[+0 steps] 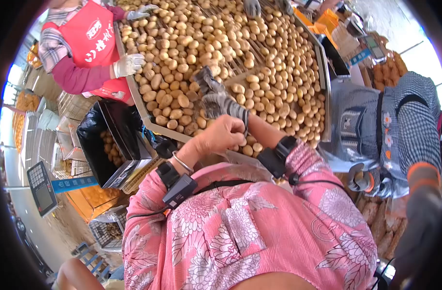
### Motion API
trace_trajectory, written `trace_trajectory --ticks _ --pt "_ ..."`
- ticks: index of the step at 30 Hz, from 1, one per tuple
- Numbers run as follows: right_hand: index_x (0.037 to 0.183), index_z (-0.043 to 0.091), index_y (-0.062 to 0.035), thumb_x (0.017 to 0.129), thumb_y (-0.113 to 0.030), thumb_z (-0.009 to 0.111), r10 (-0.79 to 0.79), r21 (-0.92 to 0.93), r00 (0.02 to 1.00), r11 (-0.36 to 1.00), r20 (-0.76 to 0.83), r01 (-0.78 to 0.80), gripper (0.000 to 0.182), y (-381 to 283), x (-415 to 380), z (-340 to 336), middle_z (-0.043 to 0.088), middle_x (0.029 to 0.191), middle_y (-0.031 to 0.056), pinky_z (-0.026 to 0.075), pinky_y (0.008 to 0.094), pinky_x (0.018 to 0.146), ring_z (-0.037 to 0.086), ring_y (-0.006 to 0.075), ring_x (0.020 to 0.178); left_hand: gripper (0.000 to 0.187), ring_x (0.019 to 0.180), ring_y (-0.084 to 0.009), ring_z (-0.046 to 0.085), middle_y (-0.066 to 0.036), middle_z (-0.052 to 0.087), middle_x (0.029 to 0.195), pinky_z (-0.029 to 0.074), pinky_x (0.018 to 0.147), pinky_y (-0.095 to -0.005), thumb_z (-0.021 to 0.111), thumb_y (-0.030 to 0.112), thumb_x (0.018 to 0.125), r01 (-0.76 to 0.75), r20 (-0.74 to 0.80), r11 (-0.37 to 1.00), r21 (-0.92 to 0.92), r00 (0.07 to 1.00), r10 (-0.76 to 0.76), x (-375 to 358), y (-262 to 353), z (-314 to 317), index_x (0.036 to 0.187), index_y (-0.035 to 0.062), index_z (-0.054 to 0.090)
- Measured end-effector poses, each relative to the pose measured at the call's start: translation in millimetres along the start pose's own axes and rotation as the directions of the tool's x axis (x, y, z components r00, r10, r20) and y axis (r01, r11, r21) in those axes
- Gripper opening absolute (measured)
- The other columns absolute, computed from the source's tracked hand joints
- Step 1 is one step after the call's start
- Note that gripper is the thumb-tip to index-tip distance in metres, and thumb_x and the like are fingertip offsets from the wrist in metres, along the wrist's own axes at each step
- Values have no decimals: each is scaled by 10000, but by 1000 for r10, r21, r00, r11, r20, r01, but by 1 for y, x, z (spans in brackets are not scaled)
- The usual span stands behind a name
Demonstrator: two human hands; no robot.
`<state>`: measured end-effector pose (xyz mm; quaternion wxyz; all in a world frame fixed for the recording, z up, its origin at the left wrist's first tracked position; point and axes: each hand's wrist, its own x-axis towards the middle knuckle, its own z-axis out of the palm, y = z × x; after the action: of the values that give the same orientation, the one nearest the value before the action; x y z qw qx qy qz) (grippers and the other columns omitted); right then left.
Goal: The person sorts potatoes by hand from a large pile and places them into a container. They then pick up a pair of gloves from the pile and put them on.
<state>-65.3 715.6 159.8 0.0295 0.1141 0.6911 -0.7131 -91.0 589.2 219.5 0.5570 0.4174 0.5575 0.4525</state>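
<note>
Head view: left hand (220,136) tugs right hand's (216,99) glove cuff (238,113).

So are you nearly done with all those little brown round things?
Not nearly. Done: a grey glove already covers the right hand. In hand: the bare left hand pinches the glove's cuff at the wrist. Left: the big tray is heaped with round things, and the black-lined box beside it shows only a few inside.
</note>
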Motion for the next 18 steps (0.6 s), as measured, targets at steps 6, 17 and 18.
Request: trace_trajectory --ticks 6,17,18 --pt "1049 539 -6 777 -129 540 -143 -264 990 955 -10 135 299 15 12 -17 564 967 105 438 300 767 535 193 871 80 526 -26 469 32 497 593 382 463 -176 528 52 769 13 -26 1000 0 1000 -13 4 -3 -6 694 22 525" --pt "990 575 -8 741 -150 585 -271 -551 960 793 63 260 287 31 37 -30 583 911 116 452 306 722 549 204 819 61 594 -41 520 5 553 681 405 518 -165 556 41 789 -126 5 992 26 992 126 -9 18 -34 832 4 577" --pt "985 579 -8 737 -152 589 -297 -579 952 765 72 282 286 34 39 -32 585 906 117 453 307 718 551 205 814 60 599 -45 520 4 553 682 406 528 -171 563 37 776 -114 7 993 32 993 114 -12 21 -36 824 5 577"
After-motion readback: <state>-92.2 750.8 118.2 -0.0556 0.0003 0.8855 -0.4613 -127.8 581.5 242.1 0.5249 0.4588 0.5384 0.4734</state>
